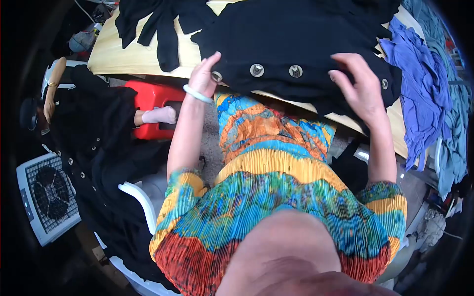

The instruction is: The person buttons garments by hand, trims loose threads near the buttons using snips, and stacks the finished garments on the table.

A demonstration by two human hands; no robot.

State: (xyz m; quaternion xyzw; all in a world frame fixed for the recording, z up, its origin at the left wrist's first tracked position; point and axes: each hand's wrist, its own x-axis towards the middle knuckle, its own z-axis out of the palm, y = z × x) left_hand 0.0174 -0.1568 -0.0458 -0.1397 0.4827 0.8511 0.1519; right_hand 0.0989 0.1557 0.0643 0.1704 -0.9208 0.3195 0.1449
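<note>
In front of me, a black garment (301, 37) lies spread over the pale tabletop (109, 52), its broad body smooth and matte, its near edge wrinkled and drooping past the table's rim towards my lap. A row of large round buttons (256, 70), pale-rimmed with dark centres, runs along that near side: I see two full on in the middle, one angled just beside my left hand (202, 78), another near the right end. Black strips fan out on the left; I can't tell whether they're attached.
</note>
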